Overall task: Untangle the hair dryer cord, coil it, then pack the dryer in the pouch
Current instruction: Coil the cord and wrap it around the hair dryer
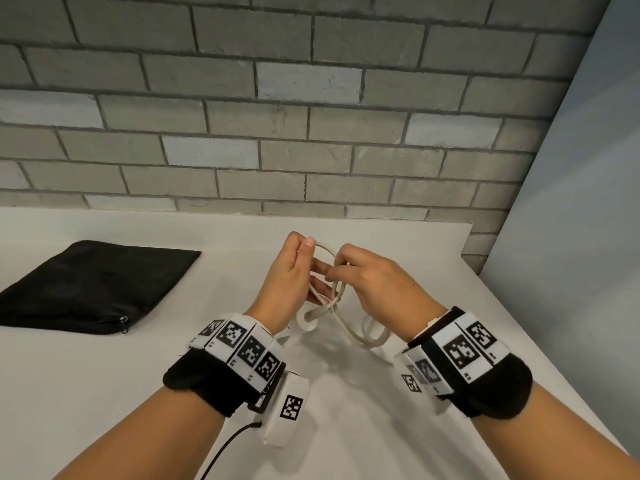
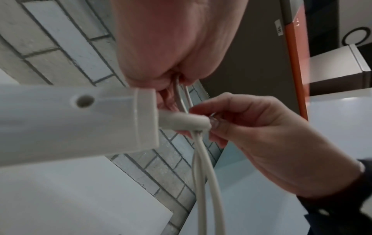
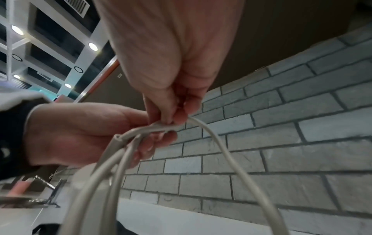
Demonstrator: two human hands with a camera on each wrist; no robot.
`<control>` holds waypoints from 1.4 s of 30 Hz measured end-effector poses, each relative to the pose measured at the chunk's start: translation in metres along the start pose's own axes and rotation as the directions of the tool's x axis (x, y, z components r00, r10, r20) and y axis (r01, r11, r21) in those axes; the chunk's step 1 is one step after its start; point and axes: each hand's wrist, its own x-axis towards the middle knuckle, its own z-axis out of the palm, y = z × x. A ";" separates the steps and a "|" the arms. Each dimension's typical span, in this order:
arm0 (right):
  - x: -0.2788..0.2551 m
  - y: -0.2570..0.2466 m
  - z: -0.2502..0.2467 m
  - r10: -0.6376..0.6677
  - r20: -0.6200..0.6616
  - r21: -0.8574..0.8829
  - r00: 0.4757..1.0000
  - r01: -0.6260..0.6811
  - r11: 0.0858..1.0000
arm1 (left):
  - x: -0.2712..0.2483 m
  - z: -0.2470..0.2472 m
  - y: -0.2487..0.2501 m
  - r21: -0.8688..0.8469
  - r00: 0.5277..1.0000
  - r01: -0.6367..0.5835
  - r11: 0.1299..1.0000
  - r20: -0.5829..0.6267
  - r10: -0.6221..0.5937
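Note:
Both hands work the white cord [image 1: 350, 333] a little above the white table [image 1: 104, 393]. My left hand [image 1: 306, 251] stands upright and pinches the top of a cord loop between thumb and fingers, with more loops running through its palm. My right hand [image 1: 341, 268] faces it and pinches the same bundle [image 3: 161, 125] with thumb and fingertips. Several strands hang down in loops [image 3: 231, 159] toward the table. The white dryer handle [image 2: 70, 120] hangs below my left wrist, the cord leaving its end. Only that end [image 1: 308, 319] shows in the head view. The black pouch [image 1: 93, 285] lies flat at the left.
The pouch's zipper pull [image 1: 123, 322] is at its near edge. A grey brick wall [image 1: 311, 116] stands behind the table, and a pale wall panel [image 1: 571, 202] runs along its right edge. A thin black cable [image 1: 221, 452] trails from my left wrist band.

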 end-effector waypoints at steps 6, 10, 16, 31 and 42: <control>0.004 0.009 -0.013 0.387 -0.229 0.253 0.893 -0.330 0.910 | -0.009 0.002 0.000 0.038 0.977 0.019 0.999 0.211 -0.027; 0.000 0.030 -0.025 0.658 -0.359 0.583 0.662 -0.392 0.712 | -0.008 -0.003 -0.008 0.121 0.971 -0.033 0.992 0.241 0.003; -0.039 0.081 -0.025 0.884 -0.447 0.767 0.140 -0.448 0.459 | 0.007 -0.037 -0.021 0.218 0.999 -0.036 0.975 0.032 0.030; 0.009 -0.018 0.011 0.251 -0.004 0.155 0.968 -0.247 0.957 | 0.005 -0.011 -0.004 0.166 0.996 -0.073 0.983 0.055 0.064; 0.006 -0.005 0.009 0.244 -0.236 0.200 0.941 -0.198 0.960 | -0.003 -0.007 -0.004 0.144 0.986 -0.023 0.989 0.167 -0.002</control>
